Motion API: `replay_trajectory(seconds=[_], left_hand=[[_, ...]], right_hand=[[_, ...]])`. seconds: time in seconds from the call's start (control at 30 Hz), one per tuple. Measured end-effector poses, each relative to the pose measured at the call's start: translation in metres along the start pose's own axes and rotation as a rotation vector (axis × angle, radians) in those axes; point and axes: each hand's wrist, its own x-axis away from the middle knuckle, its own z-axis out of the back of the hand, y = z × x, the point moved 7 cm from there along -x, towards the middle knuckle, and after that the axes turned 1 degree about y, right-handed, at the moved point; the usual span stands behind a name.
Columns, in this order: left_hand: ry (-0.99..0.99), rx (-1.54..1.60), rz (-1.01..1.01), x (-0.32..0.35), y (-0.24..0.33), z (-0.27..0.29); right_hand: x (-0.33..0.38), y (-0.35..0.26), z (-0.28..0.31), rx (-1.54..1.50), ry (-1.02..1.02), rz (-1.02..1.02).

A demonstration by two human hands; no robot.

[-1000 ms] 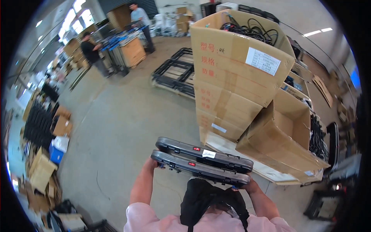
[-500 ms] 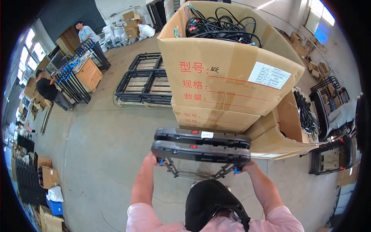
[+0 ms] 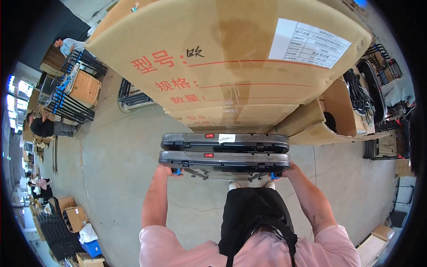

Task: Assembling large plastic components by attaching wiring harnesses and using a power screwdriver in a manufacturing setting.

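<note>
In front of me two long grey-and-black housings stand side by side, each with a red rocker switch; a white label is stuck on the far housing [image 3: 260,139]. My left hand [image 3: 165,171] is closed round the left end of the near housing [image 3: 240,163], by a blue fitting [image 3: 177,171]. At its right end my right hand [image 3: 288,170] grips it, next to another blue fitting [image 3: 275,175]. Metal struts show below, between my arms. The fingers are partly hidden under the housing. Beyond the far housing rises a tall cardboard box [image 3: 213,93], very close to it.
To the right stands a lower open carton [image 3: 331,102] with black cables [image 3: 358,93] beside it. Black frames [image 3: 73,107] and a wooden crate [image 3: 83,86] stand at the far left, where two people work. A blue bin [image 3: 91,248] sits at the lower left.
The housings and I have moved closer to the tall box, which now fills more of the view. Its cable contents have mostly gone out of sight. Both hands keep their hold.
</note>
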Motion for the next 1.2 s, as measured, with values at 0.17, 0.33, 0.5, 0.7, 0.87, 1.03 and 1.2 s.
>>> replay_trajectory(seconds=[0.17, 0.33, 0.5, 0.7, 0.87, 1.03, 1.2], left_hand=[[-0.016, -0.004, -0.038, 0.003, 0.004, 0.004], [-0.040, -0.029, -0.115, 0.005, 0.004, 0.004], [0.302, 0.049, -0.372, -0.008, -0.024, 0.033], [0.323, -0.618, -0.131, -0.048, -0.249, 0.050], [-0.038, -0.699, 0.278, -0.024, -0.440, -0.091], [0.014, -0.858, 0.056, -0.009, -0.457, -0.226], [0.000, -1.220, -0.319, -0.010, -0.401, -0.438]], right_hand=[[-0.007, -0.009, 0.004, 0.002, 0.024, -0.017], [-0.005, -0.003, 0.012, -0.006, 0.028, 0.004], [0.001, 0.004, 0.038, 0.082, 0.346, 0.228], [0.016, 0.089, 0.185, 0.930, 0.884, 0.259], [0.037, 0.211, 0.322, 0.934, 0.808, 0.039], [0.086, 0.205, 0.415, 0.829, 0.657, 0.144], [0.170, 0.176, 0.551, 0.769, 0.981, 0.469]])
